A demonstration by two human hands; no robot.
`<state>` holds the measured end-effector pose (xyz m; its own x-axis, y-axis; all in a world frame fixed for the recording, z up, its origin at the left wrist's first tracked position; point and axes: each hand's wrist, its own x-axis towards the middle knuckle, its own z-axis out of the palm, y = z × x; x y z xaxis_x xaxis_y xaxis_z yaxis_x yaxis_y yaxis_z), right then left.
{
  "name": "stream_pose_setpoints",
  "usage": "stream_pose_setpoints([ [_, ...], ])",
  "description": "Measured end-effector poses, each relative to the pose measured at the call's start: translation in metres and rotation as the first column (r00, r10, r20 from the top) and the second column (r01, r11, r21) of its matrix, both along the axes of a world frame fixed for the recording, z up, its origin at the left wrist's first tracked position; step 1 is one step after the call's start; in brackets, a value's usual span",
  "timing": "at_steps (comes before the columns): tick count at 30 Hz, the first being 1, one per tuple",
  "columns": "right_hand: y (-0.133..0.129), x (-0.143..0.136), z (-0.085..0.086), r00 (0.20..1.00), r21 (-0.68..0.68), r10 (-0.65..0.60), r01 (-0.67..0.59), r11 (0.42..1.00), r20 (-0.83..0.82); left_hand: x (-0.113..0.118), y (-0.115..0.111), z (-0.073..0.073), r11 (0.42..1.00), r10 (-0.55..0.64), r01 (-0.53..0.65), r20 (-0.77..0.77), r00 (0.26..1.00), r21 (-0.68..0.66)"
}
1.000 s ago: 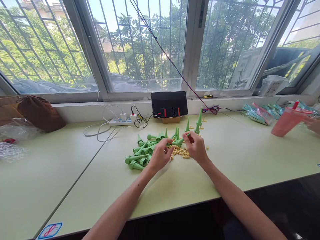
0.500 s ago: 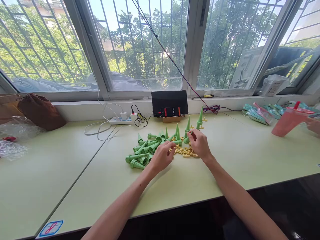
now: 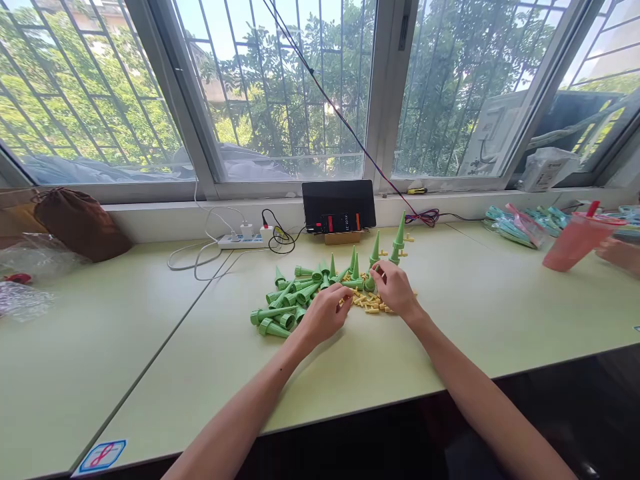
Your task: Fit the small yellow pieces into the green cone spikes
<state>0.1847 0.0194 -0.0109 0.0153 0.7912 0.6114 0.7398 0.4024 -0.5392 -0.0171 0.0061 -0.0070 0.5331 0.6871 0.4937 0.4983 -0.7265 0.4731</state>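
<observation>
My right hand (image 3: 393,288) is pinched around the tip of a green plastic cone-shaped spike (image 3: 369,284), which leans among the other parts. My left hand (image 3: 326,313) lies curled in front of the pile, thumb and fingers close together; anything between them is too small or hidden to make out. Left of it is a heap of green spikes (image 3: 273,315), partly covered by the hand. Small yellow valve pieces (image 3: 373,304) are scattered between my hands. Beyond my right hand stand two stacks of upright green spikes (image 3: 399,235) with yellow valves sticking out sideways.
A black tablet (image 3: 339,200) leans at the wall behind the pile, with a phone before it. A power strip (image 3: 245,241) with loose cables lies back left. At right are a pink cup (image 3: 577,243), plastic-wrapped bundles (image 3: 515,227) and another person's hand (image 3: 620,255).
My right hand has shifted slightly left with its pinch at the spike. My left hand stays nearly still. The other person's hand at the far right has moved a little left.
</observation>
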Motion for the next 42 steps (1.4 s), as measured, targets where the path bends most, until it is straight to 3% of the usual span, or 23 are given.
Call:
stream_pose_setpoints([
  [19, -0.0013, -0.0002, 0.0025, 0.999, 0.023, -0.036, 0.036, 0.999, -0.006, -0.0001, -0.0021, 0.0027, 1.0, -0.01, 0.01, -0.003, 1.0, -0.008],
  [36, -0.0022, -0.0009, 0.0046, 1.0, -0.019, -0.023, 0.023, 1.0, -0.012, -0.0007, 0.0037, 0.0005, 0.983, 0.172, -0.179, 0.141, 0.975, 0.038],
  [42, -0.0001, -0.0006, 0.0024, 0.998, -0.047, 0.006, -0.009, 0.999, -0.069, -0.0012, 0.0019, 0.0045, 0.982, 0.184, -0.189, 0.125, 0.975, 0.025],
])
